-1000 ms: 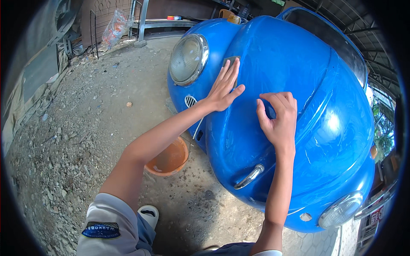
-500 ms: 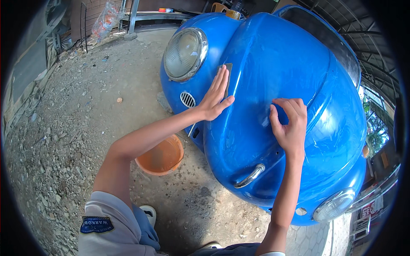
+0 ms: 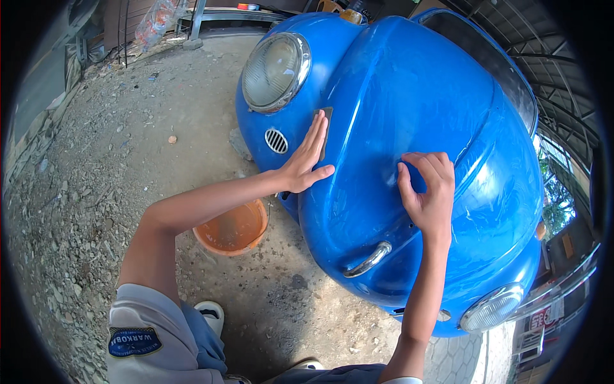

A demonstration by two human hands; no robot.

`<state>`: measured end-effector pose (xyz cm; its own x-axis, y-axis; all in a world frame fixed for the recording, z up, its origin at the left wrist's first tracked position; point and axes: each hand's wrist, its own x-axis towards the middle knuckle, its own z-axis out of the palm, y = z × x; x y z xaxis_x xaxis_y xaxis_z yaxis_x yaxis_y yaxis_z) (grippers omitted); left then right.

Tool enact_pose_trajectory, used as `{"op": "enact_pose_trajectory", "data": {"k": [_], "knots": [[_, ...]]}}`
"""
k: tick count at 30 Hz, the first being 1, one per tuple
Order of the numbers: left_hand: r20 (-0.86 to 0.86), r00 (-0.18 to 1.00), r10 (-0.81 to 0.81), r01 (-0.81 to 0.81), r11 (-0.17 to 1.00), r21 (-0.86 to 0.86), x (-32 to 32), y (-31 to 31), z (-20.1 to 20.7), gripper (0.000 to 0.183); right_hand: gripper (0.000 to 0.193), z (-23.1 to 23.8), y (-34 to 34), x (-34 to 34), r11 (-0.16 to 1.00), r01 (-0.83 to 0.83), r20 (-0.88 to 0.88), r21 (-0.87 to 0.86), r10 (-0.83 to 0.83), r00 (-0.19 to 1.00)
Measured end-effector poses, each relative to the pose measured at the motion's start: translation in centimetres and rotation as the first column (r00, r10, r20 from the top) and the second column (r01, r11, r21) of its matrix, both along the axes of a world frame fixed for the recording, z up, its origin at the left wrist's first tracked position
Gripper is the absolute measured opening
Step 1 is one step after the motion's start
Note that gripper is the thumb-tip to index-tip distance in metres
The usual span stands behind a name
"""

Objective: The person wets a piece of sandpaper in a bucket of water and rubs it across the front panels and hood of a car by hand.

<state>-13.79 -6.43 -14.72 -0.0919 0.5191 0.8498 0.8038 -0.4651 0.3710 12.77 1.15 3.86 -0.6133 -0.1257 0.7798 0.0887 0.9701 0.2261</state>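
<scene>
The rounded front of a blue car (image 3: 409,96) fills the middle and right. My left hand (image 3: 308,160) lies flat beside the hood's raised left edge, fingers stretched out and thumb apart. Beneath its fingers is a thin grey-brown sheet (image 3: 328,115) that looks like sandpaper, pressed on the fender and mostly covered by the hand. Over the middle of the hood is my right hand (image 3: 432,189), its fingers bent and a small gap between thumb and forefinger. I see nothing in it; whether it touches the paint I cannot tell.
An orange bucket (image 3: 231,229) of cloudy water stands on the ground below my left forearm. The car bears a large round headlight (image 3: 276,73), an oval grille (image 3: 276,141) and a chrome handle (image 3: 368,259). Gravel (image 3: 83,249) spreads to the left.
My left hand and the sheet under it have slid slightly left and toward me, off the hood's edge. My right hand keeps nearly the same place and shape. The whole view has shifted a little.
</scene>
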Motion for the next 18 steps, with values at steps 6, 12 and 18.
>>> {"op": "enact_pose_trajectory", "data": {"k": [6,12,18], "knots": [[0.187,0.979,-0.077,0.087,0.995,-0.046,-3.3,1.6,2.5,0.11,0.012,-0.4,0.2,-0.9,1.0,0.02,0.038,0.014,-0.021,0.999],[-0.115,0.993,0.019,-0.01,0.997,0.073,1.3,-0.1,-1.0,0.111,0.013,-1.5,-0.4,-0.6,0.999,-0.044,0.114,-0.033,0.047,0.992],[0.211,0.975,-0.072,0.084,0.995,-0.053,-3.2,1.2,3.4,0.112,0.013,-1.8,-0.8,-2.0,0.998,-0.056,0.132,-0.038,0.061,0.989]]}}
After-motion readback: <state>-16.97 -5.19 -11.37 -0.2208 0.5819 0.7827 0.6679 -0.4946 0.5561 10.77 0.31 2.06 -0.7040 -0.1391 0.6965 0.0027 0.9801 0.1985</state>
